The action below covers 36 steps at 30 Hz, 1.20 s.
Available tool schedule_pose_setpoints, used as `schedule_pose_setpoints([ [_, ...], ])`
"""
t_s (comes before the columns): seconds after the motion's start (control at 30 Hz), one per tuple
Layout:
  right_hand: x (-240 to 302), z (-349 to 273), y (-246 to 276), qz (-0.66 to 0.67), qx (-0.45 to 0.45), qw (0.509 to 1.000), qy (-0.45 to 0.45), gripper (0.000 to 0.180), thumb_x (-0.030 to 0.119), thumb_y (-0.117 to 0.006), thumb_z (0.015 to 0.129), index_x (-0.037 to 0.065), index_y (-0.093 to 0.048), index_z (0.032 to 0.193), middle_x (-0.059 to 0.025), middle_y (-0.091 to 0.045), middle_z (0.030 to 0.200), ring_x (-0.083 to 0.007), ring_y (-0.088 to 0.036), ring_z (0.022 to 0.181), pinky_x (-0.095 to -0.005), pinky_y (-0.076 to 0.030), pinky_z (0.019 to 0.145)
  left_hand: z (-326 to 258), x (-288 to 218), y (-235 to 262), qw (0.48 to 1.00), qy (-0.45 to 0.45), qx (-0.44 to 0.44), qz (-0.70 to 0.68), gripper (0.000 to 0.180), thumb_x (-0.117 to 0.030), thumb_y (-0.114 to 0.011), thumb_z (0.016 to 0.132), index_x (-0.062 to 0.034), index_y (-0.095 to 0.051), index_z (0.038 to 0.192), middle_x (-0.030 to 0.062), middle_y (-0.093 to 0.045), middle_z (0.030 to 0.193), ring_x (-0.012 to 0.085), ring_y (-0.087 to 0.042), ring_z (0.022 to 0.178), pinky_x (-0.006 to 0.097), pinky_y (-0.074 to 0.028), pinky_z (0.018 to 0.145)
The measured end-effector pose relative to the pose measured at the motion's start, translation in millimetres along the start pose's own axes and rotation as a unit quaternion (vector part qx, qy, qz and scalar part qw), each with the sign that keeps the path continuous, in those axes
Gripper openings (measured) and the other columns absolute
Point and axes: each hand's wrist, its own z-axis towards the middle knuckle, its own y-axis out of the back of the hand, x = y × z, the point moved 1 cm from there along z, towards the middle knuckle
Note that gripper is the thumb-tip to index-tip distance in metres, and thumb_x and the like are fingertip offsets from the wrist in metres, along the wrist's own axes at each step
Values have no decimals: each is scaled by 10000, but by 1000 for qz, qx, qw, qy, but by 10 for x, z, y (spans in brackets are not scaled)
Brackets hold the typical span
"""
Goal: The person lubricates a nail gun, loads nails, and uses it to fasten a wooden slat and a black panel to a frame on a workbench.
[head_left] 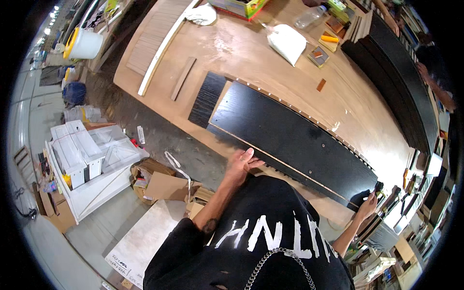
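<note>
A long black wood-grain panel (295,137) lies slantwise on the wide plywood workbench (251,53). My left hand (241,162) rests flat on its near long edge, fingers spread over the pale edge strip. My right hand (368,202) is at the panel's right end, closed around a small dark tool (378,186) held against the corner. A shorter black board (208,99) lies against the panel's left end.
Stacked black panels (401,82) line the bench's far right. A white bag (287,43), a plastic bottle (309,17), a thin wood strip (182,78) and slatted boards (154,38) lie on the bench. A white cabinet (87,159) and cardboard (164,186) sit on the floor at left.
</note>
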Motion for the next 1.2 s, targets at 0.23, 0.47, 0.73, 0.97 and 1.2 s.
schedule_pose_setpoints([
  [0.23, 446, 15, -13, 9, 42, 998, -43, 279, 241, -555, 955, 10, -650, 1077, -128, -691, 988, -226, -638, 915, -358, -482, 819, 4, -11, 17, 994, 3, -23, 110, 485, -235, -663, 903, 85, -399, 1153, 226, -517, 1143, 347, -595, 1054, 420, -562, 871],
  [0.47, 431, 84, -30, 54, 60, 993, -82, 366, 320, -661, 885, -14, -653, 1033, -131, -684, 829, -205, -646, 765, -331, -500, 696, -56, -46, -175, 995, -35, 9, 97, 506, -284, -646, 918, 65, -402, 1191, 211, -481, 1177, 343, -528, 1095, 504, -478, 979],
  [0.73, 427, -90, -170, 55, 44, 994, -86, 409, 355, -679, 861, -3, -667, 1057, -149, -664, 879, -235, -645, 807, -357, -507, 756, -5, -61, -57, 992, -36, 11, 118, 444, -292, -615, 938, 25, -419, 1180, 173, -494, 1175, 301, -533, 1083, 469, -491, 956],
  [0.97, 437, -45, -167, 33, 43, 995, -83, 401, 359, -677, 861, -1, -680, 1038, -152, -628, 938, -247, -629, 866, -359, -497, 801, 25, -23, -71, 994, -45, 38, 95, 314, -251, -549, 978, -4, -480, 1158, 187, -553, 1219, 281, -572, 1104, 456, -478, 975],
  [1.2, 535, -70, -194, 0, 56, 994, -95, 395, 326, -672, 863, 7, -666, 1095, -180, -605, 1014, -290, -606, 938, -384, -482, 844, -91, -189, -178, 900, 7, 45, 433, 458, -413, -449, 1003, 14, -597, 928, 130, -669, 749, 185, -657, 639, 304, -533, 584],
])
